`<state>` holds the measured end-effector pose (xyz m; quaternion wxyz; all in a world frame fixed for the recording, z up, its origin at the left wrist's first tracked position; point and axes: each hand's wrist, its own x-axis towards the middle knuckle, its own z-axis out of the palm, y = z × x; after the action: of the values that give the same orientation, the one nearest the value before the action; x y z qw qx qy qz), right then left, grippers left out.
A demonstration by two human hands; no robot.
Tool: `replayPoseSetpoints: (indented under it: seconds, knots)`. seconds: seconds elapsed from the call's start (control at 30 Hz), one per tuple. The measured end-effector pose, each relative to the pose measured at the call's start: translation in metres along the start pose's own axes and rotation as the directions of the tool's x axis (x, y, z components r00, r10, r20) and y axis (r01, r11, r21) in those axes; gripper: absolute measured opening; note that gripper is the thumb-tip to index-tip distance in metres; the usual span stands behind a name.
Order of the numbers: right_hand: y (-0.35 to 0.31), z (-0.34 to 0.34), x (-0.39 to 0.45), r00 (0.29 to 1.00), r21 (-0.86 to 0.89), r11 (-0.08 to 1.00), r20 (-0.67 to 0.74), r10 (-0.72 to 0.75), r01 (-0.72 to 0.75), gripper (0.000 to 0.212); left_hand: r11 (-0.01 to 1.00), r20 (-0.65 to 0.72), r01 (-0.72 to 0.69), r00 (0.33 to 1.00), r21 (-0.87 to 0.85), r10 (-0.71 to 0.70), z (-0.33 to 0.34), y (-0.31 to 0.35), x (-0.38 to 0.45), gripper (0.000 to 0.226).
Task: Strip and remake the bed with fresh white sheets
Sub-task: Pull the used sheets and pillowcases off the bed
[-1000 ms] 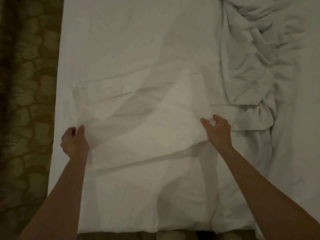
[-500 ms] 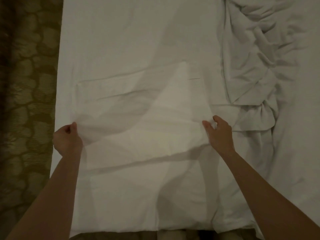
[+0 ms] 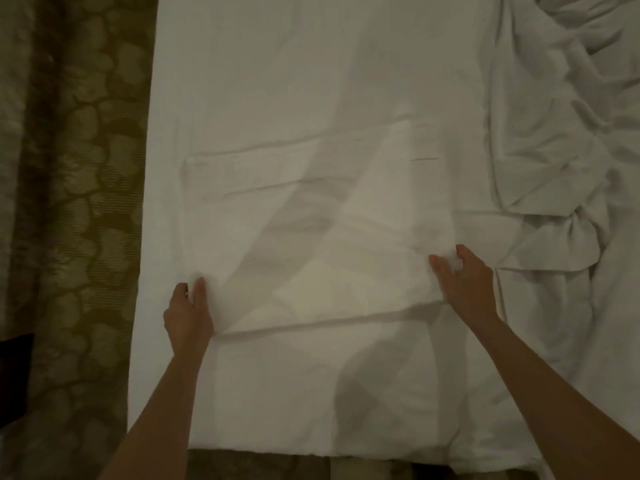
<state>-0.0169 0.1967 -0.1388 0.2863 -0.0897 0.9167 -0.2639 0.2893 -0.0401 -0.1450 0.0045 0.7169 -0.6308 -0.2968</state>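
A folded white sheet (image 3: 311, 237) lies flat on the bed, a creased rectangle on top of the smooth white sheet (image 3: 277, 64) that covers the mattress. My left hand (image 3: 188, 313) pinches the folded sheet's near left corner between thumb and fingers. At the near right corner my right hand (image 3: 464, 282) grips a small bunch of the same fabric. Both forearms reach in from the bottom of the view. A fold line runs between the two hands.
A crumpled heap of white bedding (image 3: 554, 168) lies along the right side of the bed. Patterned brown carpet (image 3: 69, 202) borders the bed on the left, with a dark object (image 3: 14, 375) at the frame's left edge. The bed's foot edge (image 3: 311, 453) is just below my arms.
My left hand swung out toward the bed's left edge, then came back inward and a little nearer to me, still holding its corner. The right hand kept its grip and barely moved.
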Motion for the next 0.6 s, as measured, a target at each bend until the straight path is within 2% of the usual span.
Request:
replayPoseSetpoints:
  seconds: [0.07,0.17,0.3,0.33,0.4,0.47,0.5,0.53,0.6]
  knots:
    - [0.0,0.001,0.0,0.999,0.064,0.997,-0.037,-0.038,0.041,0.02,0.998,-0.043,-0.063,0.997,0.022,0.063,-0.002,0.003,0.004,0.037]
    - [0.002,0.003,-0.009,0.994,0.106,0.991,-0.078,-0.071,0.079,0.014,0.986,-0.094,-0.131,0.986,0.105,0.141,-0.008,-0.004,0.009,0.036]
    - [0.007,0.014,-0.019,1.0,0.024,1.0,-0.015,0.004,-0.004,0.031,0.978,-0.087,-0.111,0.988,0.175,0.128,-0.011,-0.009,0.017,0.03]
    - [0.006,0.012,-0.017,0.998,-0.018,1.0,-0.061,0.008,-0.009,0.031,0.975,-0.086,-0.132,0.985,0.18,0.149,-0.012,-0.009,0.021,0.031]
    - [-0.002,0.011,-0.01,0.973,-0.055,0.998,-0.225,-0.049,0.037,0.035,0.962,-0.13,-0.195,0.966,0.192,0.222,-0.012,-0.002,0.028,0.049]
    - [-0.024,0.028,-0.005,0.908,-0.088,0.97,-0.341,-0.243,0.227,0.045,0.922,-0.126,-0.308,0.931,0.235,0.343,0.003,0.024,0.027,0.061]
    - [-0.04,0.044,-0.003,0.873,-0.149,0.928,-0.316,-0.372,0.342,0.05,0.887,-0.074,-0.379,0.909,0.263,0.41,0.019,0.044,0.021,0.063]
    - [-0.06,0.064,-0.003,0.844,-0.235,0.861,-0.202,-0.497,0.45,0.054,0.84,0.0,-0.463,0.876,0.283,0.483,0.039,0.066,0.013,0.063]
    - [-0.089,0.105,-0.004,0.777,-0.392,0.682,0.169,-0.606,0.618,0.057,0.741,0.163,-0.601,0.797,0.299,0.581,0.082,0.103,-0.008,0.063]
